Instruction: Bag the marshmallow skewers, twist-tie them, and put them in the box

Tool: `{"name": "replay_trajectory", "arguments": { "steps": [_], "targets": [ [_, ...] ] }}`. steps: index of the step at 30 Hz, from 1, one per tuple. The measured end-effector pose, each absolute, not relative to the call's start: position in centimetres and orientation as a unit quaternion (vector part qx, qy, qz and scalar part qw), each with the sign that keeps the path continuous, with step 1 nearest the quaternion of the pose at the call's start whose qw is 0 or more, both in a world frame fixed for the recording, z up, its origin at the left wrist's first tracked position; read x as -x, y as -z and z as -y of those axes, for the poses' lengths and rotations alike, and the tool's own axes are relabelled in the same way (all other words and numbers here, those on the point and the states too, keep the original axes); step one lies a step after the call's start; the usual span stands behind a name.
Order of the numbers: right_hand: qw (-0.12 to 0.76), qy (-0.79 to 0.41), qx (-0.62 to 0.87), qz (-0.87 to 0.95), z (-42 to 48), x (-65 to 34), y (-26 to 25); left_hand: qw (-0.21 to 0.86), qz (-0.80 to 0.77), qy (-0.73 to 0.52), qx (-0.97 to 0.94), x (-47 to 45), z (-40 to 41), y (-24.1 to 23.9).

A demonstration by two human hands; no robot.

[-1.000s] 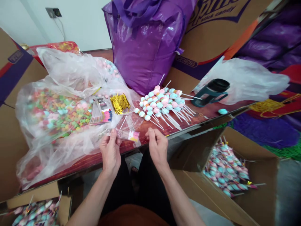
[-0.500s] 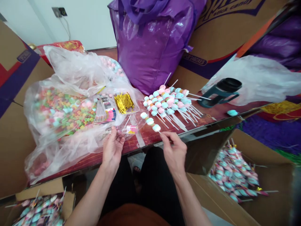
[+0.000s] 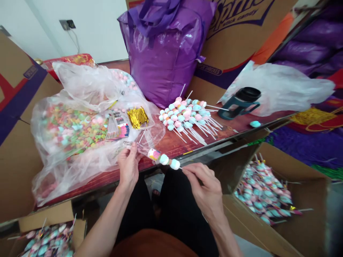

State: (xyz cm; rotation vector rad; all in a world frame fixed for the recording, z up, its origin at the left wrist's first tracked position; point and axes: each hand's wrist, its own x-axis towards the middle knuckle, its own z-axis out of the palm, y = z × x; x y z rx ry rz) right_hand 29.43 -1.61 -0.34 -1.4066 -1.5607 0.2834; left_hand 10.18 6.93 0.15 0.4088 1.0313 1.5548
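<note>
My left hand (image 3: 129, 162) pinches the closed end of a clear printed wrapper (image 3: 153, 154) above the table's front edge. Between finger and thumb, my right hand (image 3: 203, 182) grips the white stick of a marshmallow skewer (image 3: 169, 161). The skewer's far end is inside the wrapper's mouth; two blue-white marshmallows still show outside it. Beyond my hands lies a heap of unwrapped marshmallow skewers (image 3: 184, 114), sticks toward me. To the left are a stack of flat wrappers (image 3: 120, 126) and a tray of gold twist ties (image 3: 138, 117).
Loose gummies and marshmallows fill a clear plastic bag (image 3: 72, 125) at left. A purple bag (image 3: 163, 57) stands behind. A dark mug (image 3: 239, 103) and a stray blue marshmallow (image 3: 255, 124) are at right. Cardboard boxes with wrapped skewers (image 3: 264, 196) sit below on both sides.
My right hand has swung the skewer down and its tip has entered the wrapper. The left hand keeps its pinch on the wrapper. The view has shifted slightly right.
</note>
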Motion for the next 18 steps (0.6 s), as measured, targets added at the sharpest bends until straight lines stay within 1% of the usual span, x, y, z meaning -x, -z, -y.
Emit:
{"name": "replay_trajectory", "arguments": {
  "steps": [5, 8, 14, 18],
  "targets": [
    [0.523, -0.251, 0.578, 0.573, 1.5, -28.0, 0.7, 0.567, -0.442, -0.660, -0.219, -10.3, -6.6, 0.1],
    [0.524, -0.294, 0.575, 0.556, 1.6, -27.3, 1.0, 0.561, -0.432, -0.673, -0.214, -9.9, -6.8, 0.2],
    [0.505, -0.299, 0.579, 0.567, 1.6, -27.1, 1.3, 0.582, -0.447, -0.635, -0.243, -9.5, -6.9, 0.5],
    [0.501, -0.228, 0.568, 0.612, 1.6, -26.8, 1.9, 0.594, -0.447, -0.624, -0.240, -9.5, -6.5, 0.6]
  ]
}}
